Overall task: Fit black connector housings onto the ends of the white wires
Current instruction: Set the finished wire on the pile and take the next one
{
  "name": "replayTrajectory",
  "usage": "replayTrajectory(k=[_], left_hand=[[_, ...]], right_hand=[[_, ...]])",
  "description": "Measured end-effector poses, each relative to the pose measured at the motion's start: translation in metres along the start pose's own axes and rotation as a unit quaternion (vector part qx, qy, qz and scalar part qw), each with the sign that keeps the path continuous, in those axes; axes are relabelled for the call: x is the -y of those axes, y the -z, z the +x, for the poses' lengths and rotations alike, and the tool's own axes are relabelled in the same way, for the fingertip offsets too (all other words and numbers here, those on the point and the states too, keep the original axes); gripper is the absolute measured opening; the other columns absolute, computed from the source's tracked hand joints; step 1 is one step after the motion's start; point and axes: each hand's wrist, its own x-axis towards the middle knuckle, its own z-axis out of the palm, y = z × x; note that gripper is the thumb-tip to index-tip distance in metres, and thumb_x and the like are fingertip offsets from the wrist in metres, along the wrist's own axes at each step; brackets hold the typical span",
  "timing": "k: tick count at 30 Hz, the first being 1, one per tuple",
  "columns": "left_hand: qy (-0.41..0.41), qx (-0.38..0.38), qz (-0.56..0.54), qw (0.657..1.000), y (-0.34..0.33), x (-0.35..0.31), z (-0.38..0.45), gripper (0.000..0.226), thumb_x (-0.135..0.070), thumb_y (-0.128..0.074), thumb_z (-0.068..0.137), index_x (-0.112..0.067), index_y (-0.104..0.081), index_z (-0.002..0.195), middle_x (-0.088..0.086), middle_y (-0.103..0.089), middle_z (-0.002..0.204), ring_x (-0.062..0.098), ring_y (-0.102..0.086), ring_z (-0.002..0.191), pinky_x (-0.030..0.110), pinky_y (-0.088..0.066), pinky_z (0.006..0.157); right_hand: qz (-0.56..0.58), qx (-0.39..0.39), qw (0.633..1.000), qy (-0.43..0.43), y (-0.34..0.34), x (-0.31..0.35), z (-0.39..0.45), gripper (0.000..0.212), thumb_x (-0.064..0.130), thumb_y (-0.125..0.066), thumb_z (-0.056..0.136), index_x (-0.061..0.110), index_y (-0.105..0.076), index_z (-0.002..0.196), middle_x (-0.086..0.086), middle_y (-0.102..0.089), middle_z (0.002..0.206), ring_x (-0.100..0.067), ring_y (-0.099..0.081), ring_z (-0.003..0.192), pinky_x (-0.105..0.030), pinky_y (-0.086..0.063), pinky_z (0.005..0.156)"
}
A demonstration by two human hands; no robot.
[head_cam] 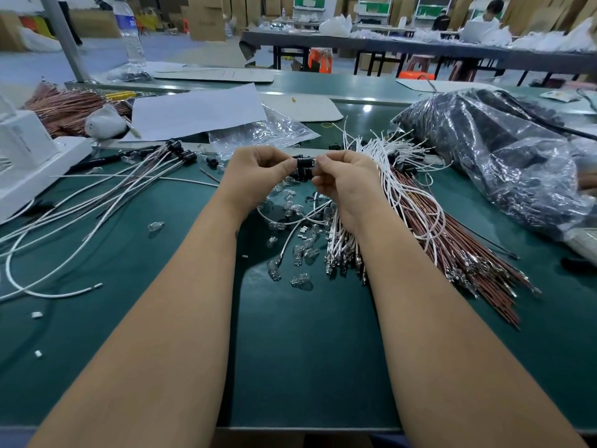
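My left hand (pixel 255 173) & right hand (pixel 342 176) meet mid-counter (pixel 307 350), both pinching one black connector housing (pixel 304 163) btwn fingertips, held up off the green top w/ more black housings just under it. Bundle of white wires (pixel 397 189) lies just right of my right hand, on top of brown wires (pixel 468 253); small clear bulbs (pixel 300 253) scattered below my hands. Finished wires w/ housings (pixel 181 153) lie to the left, big plastic bag (pixel 504 150) far right.
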Motion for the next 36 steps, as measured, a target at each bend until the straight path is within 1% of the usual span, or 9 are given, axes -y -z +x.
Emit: replayTrajectory(k=[4,7,12,15,20,23,27,32,36], left_hand=[[0.001,0.0,0.004,1.0,0.001,0.0014,0.0008,0.006,-0.015,-0.07,0.087,-0.015,-0.071,0.081,0.0,-0.061,0.066,0.008,-0.05,0.059,0.017,-0.042,0.06],[0.013,-0.004,0.008,1.0,0.0017,0.003,0.0018,0.008,-0.017,-0.069,0.087,-0.018,-0.071,0.079,-0.001,-0.062,0.066,0.008,-0.051,0.06,0.021,-0.043,0.064],[0.002,0.002,0.003,1.0,0.0023,0.0025,0.0008,0.009,-0.015,-0.071,0.086,-0.019,-0.07,0.078,0.009,-0.063,0.074,0.016,-0.053,0.069,0.03,-0.044,0.069],[-0.003,0.005,-0.002,1.0,0.0023,0.0012,0.0001,0.007,-0.012,-0.072,0.086,-0.015,-0.07,0.079,0.013,-0.064,0.076,0.019,-0.054,0.071,0.032,-0.044,0.071],[0.011,0.008,0.017,1.0,0.0029,0.0023,0.0014,0.009,-0.016,-0.071,0.086,-0.017,-0.071,0.077,0.002,-0.063,0.068,0.012,-0.053,0.064,0.027,-0.045,0.069],[0.026,0.008,0.017,0.999,0.0049,0.0032,0.0021,0.012,-0.018,-0.071,0.086,-0.021,-0.072,0.074,-0.003,-0.064,0.065,0.006,-0.054,0.06,0.025,-0.047,0.07],[0.021,0.011,0.007,1.0,0.0051,0.0028,0.001,0.01,-0.016,-0.072,0.085,-0.018,-0.071,0.075,0.002,-0.064,0.07,0.012,-0.055,0.067,0.027,-0.046,0.072],[0.001,0.007,-0.01,1.0,0.0029,0.0004,-0.0019,0.007,-0.009,-0.07,0.086,-0.013,-0.07,0.08,0.012,-0.063,0.075,0.02,-0.052,0.07,0.032,-0.043,0.07],[-0.003,0.007,-0.019,1.0,0.0001,0.0004,-0.0028,0.008,-0.008,-0.07,0.086,-0.013,-0.07,0.079,0.009,-0.061,0.071,0.017,-0.051,0.068,0.029,-0.042,0.069]], right_hand=[[0.0,0.009,1.0,0.007,0.001,0.0003,-0.0002,0.012,0.0,-0.058,0.093,0.008,-0.059,0.085,-0.005,-0.062,0.071,-0.012,-0.057,0.059,-0.025,-0.05,0.062],[-0.007,0.016,1.0,0.015,0.0018,0.0004,-0.001,0.013,-0.004,-0.058,0.091,0.007,-0.061,0.086,-0.005,-0.062,0.072,-0.013,-0.057,0.061,-0.025,-0.051,0.065],[-0.03,0.003,1.0,0.001,0.0008,-0.0007,0.0011,0.005,0.003,-0.06,0.092,0.005,-0.061,0.088,-0.007,-0.061,0.069,-0.012,-0.055,0.054,-0.024,-0.047,0.055],[-0.05,-0.002,0.999,0.003,0.0012,-0.0016,0.0017,0.007,0.003,-0.06,0.092,0.006,-0.061,0.086,-0.007,-0.061,0.07,-0.012,-0.054,0.055,-0.023,-0.046,0.055],[-0.047,0.0,0.999,0.024,0.0012,-0.0011,0.0005,0.015,-0.001,-0.06,0.091,0.01,-0.061,0.08,-0.004,-0.059,0.068,-0.008,-0.053,0.052,-0.017,-0.046,0.051],[-0.054,0.012,0.997,0.045,0.0021,-0.0003,-0.0005,0.016,-0.002,-0.06,0.091,0.011,-0.063,0.081,-0.004,-0.061,0.071,-0.008,-0.054,0.056,-0.016,-0.047,0.053],[-0.059,0.018,0.997,0.055,0.0019,-0.0012,-0.0011,0.015,-0.002,-0.061,0.09,0.011,-0.063,0.081,-0.003,-0.061,0.069,-0.008,-0.055,0.055,-0.018,-0.049,0.055],[-0.034,0.019,0.999,0.033,0.0018,-0.0026,-0.0009,0.012,0.0,-0.059,0.092,0.008,-0.061,0.083,-0.005,-0.061,0.068,-0.009,-0.055,0.052,-0.022,-0.049,0.056],[-0.011,0.019,0.999,0.027,0.002,-0.0027,-0.0017,0.01,0.0,-0.058,0.093,0.006,-0.06,0.084,-0.005,-0.06,0.065,-0.01,-0.055,0.048,-0.022,-0.05,0.054]])
